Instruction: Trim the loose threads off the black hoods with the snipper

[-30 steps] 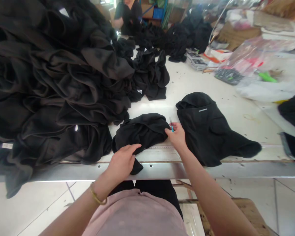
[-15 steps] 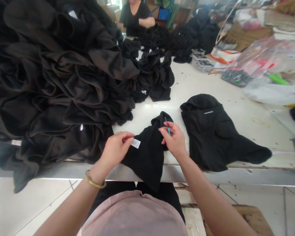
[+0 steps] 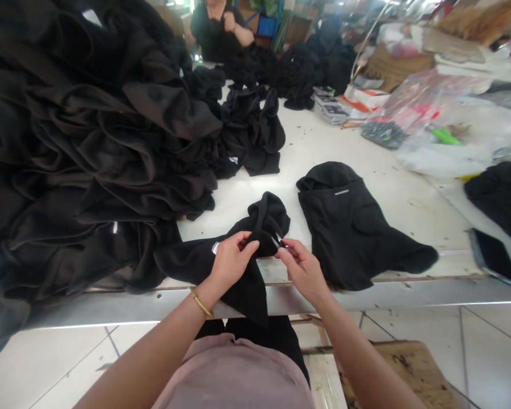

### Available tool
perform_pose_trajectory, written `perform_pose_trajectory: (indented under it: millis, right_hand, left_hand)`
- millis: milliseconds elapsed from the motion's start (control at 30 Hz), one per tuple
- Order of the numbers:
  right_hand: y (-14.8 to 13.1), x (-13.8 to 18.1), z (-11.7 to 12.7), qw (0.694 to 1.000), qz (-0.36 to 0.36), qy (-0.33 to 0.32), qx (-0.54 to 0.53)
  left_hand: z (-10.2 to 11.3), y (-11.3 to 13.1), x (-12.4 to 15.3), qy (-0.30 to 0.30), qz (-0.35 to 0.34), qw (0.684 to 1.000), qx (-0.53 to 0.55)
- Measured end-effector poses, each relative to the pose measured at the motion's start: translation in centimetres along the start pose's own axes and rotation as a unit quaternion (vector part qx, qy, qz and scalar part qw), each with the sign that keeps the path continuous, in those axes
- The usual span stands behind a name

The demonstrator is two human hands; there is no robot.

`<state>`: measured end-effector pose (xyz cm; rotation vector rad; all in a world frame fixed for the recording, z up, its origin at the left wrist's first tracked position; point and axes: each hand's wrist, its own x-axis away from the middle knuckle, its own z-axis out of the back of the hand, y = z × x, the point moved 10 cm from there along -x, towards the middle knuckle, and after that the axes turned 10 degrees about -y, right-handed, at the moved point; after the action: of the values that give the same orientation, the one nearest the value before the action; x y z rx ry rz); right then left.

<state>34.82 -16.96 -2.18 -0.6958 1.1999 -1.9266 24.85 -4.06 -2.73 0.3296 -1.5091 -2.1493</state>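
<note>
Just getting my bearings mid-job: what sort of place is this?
Likely a garment workshop: a large heap of black fabric covers the left of the table, the right hand holds a small pointed tool at a black fabric piece, and another person is at the far side.

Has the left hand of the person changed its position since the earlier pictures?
Yes. The left hand has moved to the right, nearer to the black garment lying flat on the table.
</note>
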Motion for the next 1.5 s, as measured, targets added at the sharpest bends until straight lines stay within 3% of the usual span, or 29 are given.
perform_pose_trajectory:
  millis: [133,400,567,867,1100,1233,1367,1500]
  right_hand:
    - [-3.6,0.2,-2.0,0.975,0.093,-0.031,0.2]
    - [-4.9,-0.6,-4.2,0.922,0.102,-0.045,0.37]
    - [-4.6,-0.5,-4.2,0.924,0.086,-0.029,0.371]
    - [-4.4,-0.5,-4.5,0.924,0.09,-0.032,0.369]
    - [-3.4,-0.9,-1.2,0.987,0.05,0.019,0.153]
    - [-4.1,-0.5,-2.1,0.971,0.062,-0.014,0.232]
    - [-4.1,-0.2,-3.8,0.941,0.071,-0.044,0.329]
    - [-3.7,-0.5,-3.3,0.947,0.069,-0.037,0.311]
  left_hand:
    - [0.0,-1.0,0.7,-0.004,0.008,0.991,0.135]
    - [-1.4,-0.7,0.8,-0.072,0.01,0.958,0.277]
    - [-1.6,-1.2,1.0,-0.084,0.034,0.94,0.328]
    - [-1.8,-1.9,1.0,-0.074,0.05,0.945,0.315]
    - [-1.7,-2.2,1.2,-0.082,0.054,0.94,0.327]
    - [-1.1,-2.5,1.1,-0.056,0.055,0.953,0.291]
    - [-1.5,-1.8,1.0,-0.074,0.039,0.951,0.296]
    - [-1.9,-2.2,1.1,-0.069,0.06,0.949,0.302]
